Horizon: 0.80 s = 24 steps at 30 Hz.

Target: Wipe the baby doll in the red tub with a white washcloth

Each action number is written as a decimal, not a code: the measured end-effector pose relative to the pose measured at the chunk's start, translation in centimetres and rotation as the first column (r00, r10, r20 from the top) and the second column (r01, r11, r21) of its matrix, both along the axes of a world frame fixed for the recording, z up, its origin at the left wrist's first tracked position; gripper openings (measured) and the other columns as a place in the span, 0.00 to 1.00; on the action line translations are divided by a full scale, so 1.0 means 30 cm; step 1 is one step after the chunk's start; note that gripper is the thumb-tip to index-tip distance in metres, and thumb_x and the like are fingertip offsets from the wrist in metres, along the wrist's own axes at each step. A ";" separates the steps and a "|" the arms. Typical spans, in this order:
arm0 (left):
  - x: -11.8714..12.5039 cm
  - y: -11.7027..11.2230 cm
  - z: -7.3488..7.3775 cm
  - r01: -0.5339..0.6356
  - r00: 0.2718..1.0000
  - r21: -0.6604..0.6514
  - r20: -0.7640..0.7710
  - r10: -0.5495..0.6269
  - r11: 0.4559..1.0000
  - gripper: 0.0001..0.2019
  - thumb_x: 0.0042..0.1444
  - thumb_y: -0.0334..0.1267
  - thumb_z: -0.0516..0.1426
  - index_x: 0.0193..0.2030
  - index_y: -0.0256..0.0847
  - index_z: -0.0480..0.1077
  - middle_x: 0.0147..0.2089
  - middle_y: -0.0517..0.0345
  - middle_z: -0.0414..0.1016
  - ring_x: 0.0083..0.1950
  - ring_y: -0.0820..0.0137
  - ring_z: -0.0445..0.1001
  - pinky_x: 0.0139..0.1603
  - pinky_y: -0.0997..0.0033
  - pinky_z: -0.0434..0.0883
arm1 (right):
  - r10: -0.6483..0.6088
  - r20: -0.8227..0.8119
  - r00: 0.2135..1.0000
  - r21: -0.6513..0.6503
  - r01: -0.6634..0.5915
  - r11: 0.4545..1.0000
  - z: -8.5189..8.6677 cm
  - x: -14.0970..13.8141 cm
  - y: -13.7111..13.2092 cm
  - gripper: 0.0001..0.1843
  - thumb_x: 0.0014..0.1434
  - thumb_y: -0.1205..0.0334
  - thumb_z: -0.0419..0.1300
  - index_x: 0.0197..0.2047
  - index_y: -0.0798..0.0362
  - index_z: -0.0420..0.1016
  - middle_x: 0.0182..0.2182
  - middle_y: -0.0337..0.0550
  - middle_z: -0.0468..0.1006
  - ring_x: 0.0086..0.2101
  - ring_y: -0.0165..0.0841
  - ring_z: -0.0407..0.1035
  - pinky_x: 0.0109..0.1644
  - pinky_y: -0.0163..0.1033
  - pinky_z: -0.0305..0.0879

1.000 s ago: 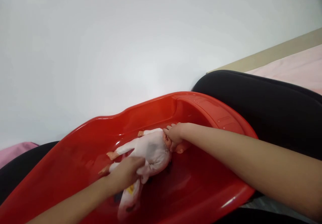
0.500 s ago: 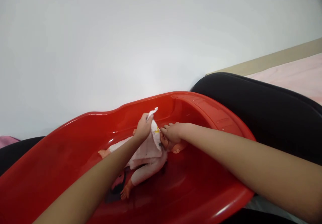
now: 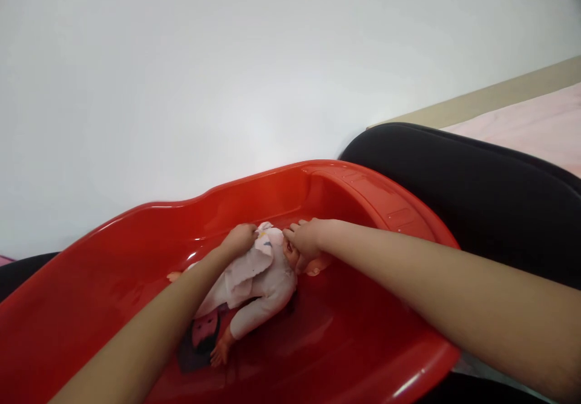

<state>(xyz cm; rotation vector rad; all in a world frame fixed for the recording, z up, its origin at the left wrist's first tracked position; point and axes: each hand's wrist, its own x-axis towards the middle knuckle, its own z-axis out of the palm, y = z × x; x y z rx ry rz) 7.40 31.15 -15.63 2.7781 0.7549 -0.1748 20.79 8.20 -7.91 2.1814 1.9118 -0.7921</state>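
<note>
A baby doll in pale pink-white clothing lies on its back in a red plastic baby bathtub, with its head toward the right end. My left hand is closed on the upper edge of a white cloth with a small yellow and dark print, which lies over the doll's chest. Draped across the doll's head, my right hand curls its fingers over the upper face. The doll's mouth and one ear show below that hand. My left forearm hides part of the doll's legs.
A dark picture with a pink face is on the tub floor beside the doll's arm. Behind the tub rises a white wall. A black padded surface adjoins the tub's right end, with pink fabric beyond it.
My left hand has moved down and left, bringing the raised cloth down onto the doll's chest. My right hand stays on the doll's head. The view has shifted slightly.
</note>
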 end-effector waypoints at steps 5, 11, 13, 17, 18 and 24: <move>-0.046 0.077 0.033 -0.170 0.985 0.081 0.027 0.168 0.982 0.13 0.64 0.42 0.52 0.43 0.39 0.75 0.42 0.41 0.80 0.42 0.56 0.77 0.41 0.63 0.67 | -0.014 -0.002 1.000 0.009 0.014 1.000 0.011 -0.004 0.000 0.62 0.41 0.41 0.74 0.73 0.52 0.56 0.66 0.60 0.64 0.62 0.59 0.63 0.63 0.59 0.65; 0.078 -0.107 0.022 -0.108 0.974 0.010 0.199 0.104 0.994 0.16 0.71 0.46 0.46 0.49 0.41 0.70 0.48 0.48 0.79 0.47 0.62 0.76 0.44 0.67 0.67 | -0.030 -0.016 0.999 -0.013 0.030 0.999 0.031 -0.010 -0.011 0.59 0.45 0.42 0.74 0.74 0.49 0.56 0.68 0.58 0.62 0.65 0.60 0.59 0.66 0.60 0.62; 0.101 -0.162 0.009 -0.052 0.978 -0.007 0.200 0.052 0.999 0.16 0.71 0.48 0.47 0.47 0.42 0.71 0.47 0.51 0.80 0.46 0.63 0.76 0.44 0.67 0.66 | -0.031 -0.028 0.999 -0.010 0.031 0.999 0.031 -0.009 -0.011 0.62 0.45 0.42 0.74 0.76 0.48 0.51 0.72 0.57 0.56 0.67 0.60 0.55 0.69 0.61 0.59; 0.055 -0.144 -0.014 -0.040 0.988 0.027 0.152 0.036 0.999 0.18 0.71 0.49 0.47 0.43 0.40 0.72 0.46 0.45 0.79 0.45 0.60 0.75 0.43 0.64 0.64 | -0.020 -0.023 1.000 -0.010 0.019 1.000 0.021 -0.005 -0.006 0.61 0.45 0.41 0.74 0.75 0.51 0.54 0.69 0.59 0.61 0.65 0.60 0.59 0.66 0.62 0.62; 0.029 -0.119 -0.017 -0.052 0.989 0.033 0.138 0.047 0.998 0.18 0.71 0.49 0.47 0.43 0.40 0.72 0.46 0.45 0.79 0.45 0.60 0.76 0.43 0.64 0.64 | -0.015 -0.016 1.000 -0.013 0.014 1.000 0.018 -0.004 -0.004 0.60 0.45 0.41 0.74 0.74 0.52 0.55 0.68 0.60 0.63 0.64 0.59 0.61 0.65 0.62 0.63; -0.162 0.046 0.016 -0.180 0.981 0.042 0.079 0.176 0.983 0.12 0.61 0.49 0.58 0.40 0.43 0.73 0.41 0.46 0.80 0.41 0.56 0.76 0.40 0.63 0.63 | -0.026 -0.024 0.999 0.011 0.026 1.000 0.001 0.003 -0.002 0.60 0.43 0.40 0.75 0.73 0.53 0.57 0.65 0.60 0.66 0.62 0.60 0.63 0.64 0.62 0.64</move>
